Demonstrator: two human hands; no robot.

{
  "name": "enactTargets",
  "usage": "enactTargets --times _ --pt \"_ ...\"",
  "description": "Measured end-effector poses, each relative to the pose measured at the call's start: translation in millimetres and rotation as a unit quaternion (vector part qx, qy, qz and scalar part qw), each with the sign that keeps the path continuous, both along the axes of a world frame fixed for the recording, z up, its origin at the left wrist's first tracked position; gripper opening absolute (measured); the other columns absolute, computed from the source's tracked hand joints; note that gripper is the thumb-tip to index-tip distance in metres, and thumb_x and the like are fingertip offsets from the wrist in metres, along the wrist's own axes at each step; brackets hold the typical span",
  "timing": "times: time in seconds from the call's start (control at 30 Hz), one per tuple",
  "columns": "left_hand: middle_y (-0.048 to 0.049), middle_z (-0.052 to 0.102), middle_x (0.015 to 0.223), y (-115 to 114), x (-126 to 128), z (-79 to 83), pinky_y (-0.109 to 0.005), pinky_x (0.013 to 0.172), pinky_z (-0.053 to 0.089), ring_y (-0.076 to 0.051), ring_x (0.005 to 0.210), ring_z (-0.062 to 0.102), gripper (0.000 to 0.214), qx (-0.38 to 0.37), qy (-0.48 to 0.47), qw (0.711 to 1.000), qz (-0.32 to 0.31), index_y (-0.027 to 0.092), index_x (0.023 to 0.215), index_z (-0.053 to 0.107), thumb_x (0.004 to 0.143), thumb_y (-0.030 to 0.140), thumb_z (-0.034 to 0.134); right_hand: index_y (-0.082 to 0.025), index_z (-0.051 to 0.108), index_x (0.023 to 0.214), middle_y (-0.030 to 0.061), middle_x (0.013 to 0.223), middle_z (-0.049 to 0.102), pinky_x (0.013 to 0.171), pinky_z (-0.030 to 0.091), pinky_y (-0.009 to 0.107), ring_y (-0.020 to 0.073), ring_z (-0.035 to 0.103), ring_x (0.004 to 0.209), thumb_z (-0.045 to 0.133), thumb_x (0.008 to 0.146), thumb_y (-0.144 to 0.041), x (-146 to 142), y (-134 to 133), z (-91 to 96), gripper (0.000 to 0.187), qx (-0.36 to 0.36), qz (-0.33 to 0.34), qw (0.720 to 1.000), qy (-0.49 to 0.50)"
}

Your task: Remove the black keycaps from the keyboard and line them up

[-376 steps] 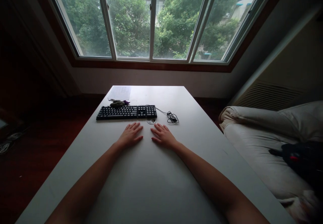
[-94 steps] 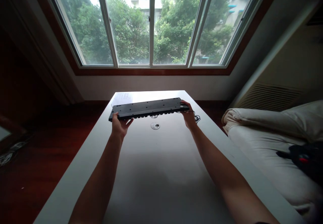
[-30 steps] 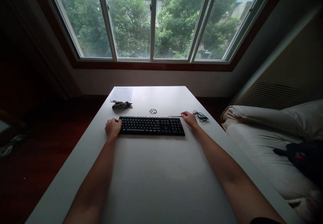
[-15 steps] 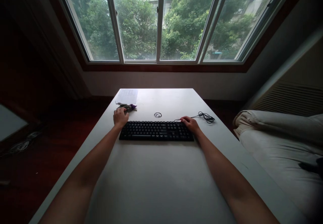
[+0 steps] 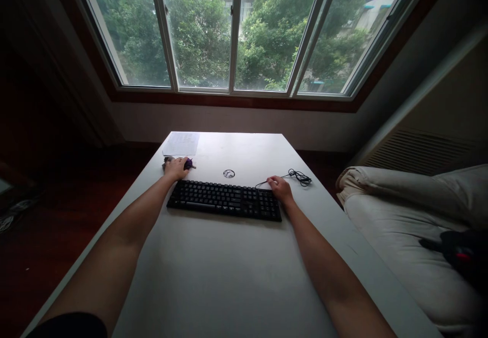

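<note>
Two hands are on the white table [image 5: 229, 277], and they are doing different things. The fingers of the left hand [image 5: 176, 167] bend down over the small purple and grey thing [image 5: 188, 163] and hide its middle. Only a purple tip pokes out on one side and a grey bit on the other. I cannot tell if the fingers squeeze it or just lie on it. The fingers of the right hand [image 5: 279, 188] curl loosely at the far right corner of the black keyboard [image 5: 224, 207], right where the thin cable [image 5: 299, 177] comes out. I cannot tell if they pinch anything.

Half a second ago the left hand was only near the purple thing, beside the keyboard's far left corner. Now it is on top of it and off the keyboard, so the work is turning to that little thing. One second ago both hands held the keyboard's ends.

Three seconds ago the keyboard was up in the air, turned over. Now it lies flat, keys up, near the round hole [image 5: 229, 174]. The paper [image 5: 181, 143] lies just past the left hand.
</note>
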State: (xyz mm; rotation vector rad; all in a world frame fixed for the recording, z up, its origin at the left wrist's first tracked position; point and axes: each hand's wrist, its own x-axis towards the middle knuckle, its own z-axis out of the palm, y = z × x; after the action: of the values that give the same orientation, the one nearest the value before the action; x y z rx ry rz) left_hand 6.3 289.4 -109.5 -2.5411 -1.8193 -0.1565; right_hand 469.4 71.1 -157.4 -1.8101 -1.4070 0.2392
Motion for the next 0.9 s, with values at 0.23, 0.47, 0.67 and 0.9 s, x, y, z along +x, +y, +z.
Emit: enactTargets --times 0.23,0.47,0.67,0.9 --pt "-0.017 0.067 0.124 -9.4 -13.0 5.9 -0.051 0.102 0.033 -0.036 0.116 0.059 0.064 -0.058 0.011 0.998 0.031 0.027 0.136 0.058 0.09 0.069 0.038 -0.028 0.074 0.107 0.0036 0.119 0.071 0.107 0.043 0.042 0.0254 0.062 0.116 0.051 0.092 -0.05 -6.1 2.7 8.5 0.035 -0.029 0.151 0.988 0.016" --pt "-0.0131 0.053 0.144 -1.0 4.7 4.2 -0.043 0.106 0.035 -0.032 0.132 0.044 0.054 0.0 -0.016 1.0 -0.013 0.027 0.142 0.051 0.091 0.045 0.048 -0.028 0.077 0.103 0.0028 0.117 0.073 0.107 0.044 0.04 0.0259 0.064 0.115 0.048 0.093 -0.055 -11.2 -9.4 16.5 0.041 -0.037 0.207 0.975 0.066" --pt "-0.0086 0.046 0.152 17.2 15.4 -2.7 -0.039 0.113 0.03 -0.026 0.138 0.039 0.055 -0.028 -0.023 0.999 -0.033 0.028 0.143 0.051 0.088 0.027 0.05 -0.028 0.076 0.102 0.0021 0.118 0.072 0.105 0.046 0.039 0.0255 0.064 0.116 0.051 0.092 -0.056 -8.4 -8.8 13.1 0.039 -0.025 0.209 0.976 0.062" --pt "-0.0164 0.055 0.133 15.8 1.3 -5.8 -0.049 0.104 0.038 -0.034 0.126 0.047 0.036 -0.014 0.012 1.0 -0.011 0.025 0.118 0.065 0.09 0.04 0.048 -0.028 0.076 0.097 0.002 0.11 0.075 0.101 0.048 0.039 0.0246 0.068 0.108 0.039 0.096 -0.06 -1.0 -1.6 1.1 0.049 -0.029 0.152 0.986 0.064"
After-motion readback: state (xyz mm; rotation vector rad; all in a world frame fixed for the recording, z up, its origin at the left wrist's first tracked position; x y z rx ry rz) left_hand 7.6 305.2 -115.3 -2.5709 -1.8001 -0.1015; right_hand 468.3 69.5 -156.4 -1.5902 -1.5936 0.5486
